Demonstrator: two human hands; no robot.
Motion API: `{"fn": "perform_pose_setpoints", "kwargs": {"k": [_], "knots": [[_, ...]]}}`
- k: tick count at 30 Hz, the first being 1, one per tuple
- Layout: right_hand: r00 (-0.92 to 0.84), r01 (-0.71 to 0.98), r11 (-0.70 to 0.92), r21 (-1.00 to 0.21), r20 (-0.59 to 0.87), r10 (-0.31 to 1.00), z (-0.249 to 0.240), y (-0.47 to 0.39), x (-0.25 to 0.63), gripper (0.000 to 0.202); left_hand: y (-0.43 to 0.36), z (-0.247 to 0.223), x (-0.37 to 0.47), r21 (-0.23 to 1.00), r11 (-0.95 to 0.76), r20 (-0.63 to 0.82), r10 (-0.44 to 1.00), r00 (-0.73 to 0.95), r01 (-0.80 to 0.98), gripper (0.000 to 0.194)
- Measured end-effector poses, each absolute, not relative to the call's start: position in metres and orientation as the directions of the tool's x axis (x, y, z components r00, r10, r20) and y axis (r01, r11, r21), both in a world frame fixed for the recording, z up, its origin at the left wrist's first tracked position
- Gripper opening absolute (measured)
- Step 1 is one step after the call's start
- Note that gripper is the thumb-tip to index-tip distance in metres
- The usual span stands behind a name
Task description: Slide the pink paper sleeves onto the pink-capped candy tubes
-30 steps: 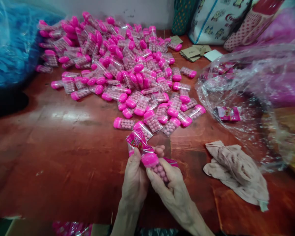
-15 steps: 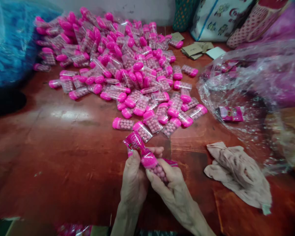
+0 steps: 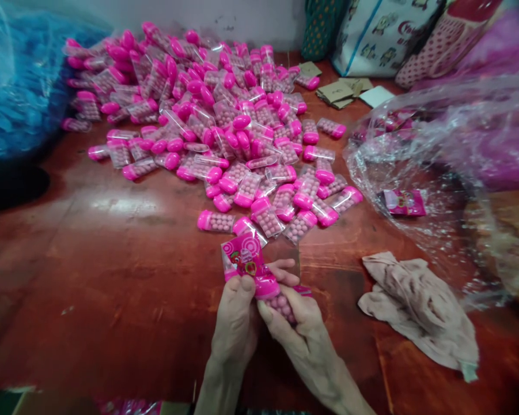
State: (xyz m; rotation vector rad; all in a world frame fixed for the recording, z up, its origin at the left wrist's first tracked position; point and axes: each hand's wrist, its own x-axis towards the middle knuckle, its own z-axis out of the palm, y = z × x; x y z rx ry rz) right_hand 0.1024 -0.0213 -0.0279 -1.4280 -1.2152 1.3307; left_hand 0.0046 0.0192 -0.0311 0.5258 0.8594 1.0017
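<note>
My left hand [image 3: 234, 320] pinches a shiny pink printed wrapper [image 3: 245, 253] between its thumb and fingers, with the printed face spread flat. In my right hand [image 3: 305, 334] is a clear candy container [image 3: 281, 307] of round pink candies, gripped between thumb and fingers. Its pink cap end points up and left, against the wrapper's lower edge; whether the cap is inside the wrapper I cannot tell. More pink wrapper [image 3: 303, 290] shows behind the right fingers. Just beyond my hands lies the front of a large heap of similar pink-capped candy containers [image 3: 242, 155].
A clear plastic bag [image 3: 440, 242] with pink packets lies at the right, and a crumpled cloth [image 3: 421, 311] nearer me. Blue items in a bag [image 3: 21, 86] stand at the left. Cardboard pieces [image 3: 337, 92] and a printed white bag [image 3: 382, 40] are at the back.
The wrapper in my left hand has turned and flattened, so its printed face shows more. My left thumb has shifted right along its lower edge. My right hand keeps its hold on the container.
</note>
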Motion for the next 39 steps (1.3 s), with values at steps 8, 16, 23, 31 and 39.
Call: {"fn": "perform_pose_setpoints", "kwargs": {"k": [8, 16, 23, 31, 39], "knots": [[0.06, 0.243, -0.122, -0.962, -0.111, 0.992, -0.03, -0.026, 0.095, 0.024, 0.02, -0.028, 0.005, 0.76, 0.408, -0.263, 0.905, 0.334, -0.506, 0.037], [0.015, 0.043, -0.195, -0.98, -0.195, 0.981, -0.022, -0.021, 0.093, 0.019, 0.021, -0.019, 0.005, 0.721, 0.46, -0.363, 0.888, 0.282, -0.518, 0.025], [0.026, 0.01, -0.157, -0.988, -0.156, 0.987, -0.019, -0.033, 0.095, 0.032, 0.013, -0.001, 0.008, 0.775, 0.494, -0.379, 0.862, 0.336, -0.393, 0.018], [0.082, -0.347, -0.084, -0.934, -0.119, 0.989, -0.012, -0.039, 0.092, 0.027, -0.004, 0.008, 0.009, 0.751, 0.533, -0.459, 0.846, 0.271, -0.389, 0.023], [0.05, -0.284, -0.121, -0.951, -0.141, 0.989, -0.004, -0.039, 0.096, 0.03, -0.004, 0.009, 0.011, 0.77, 0.494, -0.448, 0.869, 0.207, -0.404, 0.022]]}}
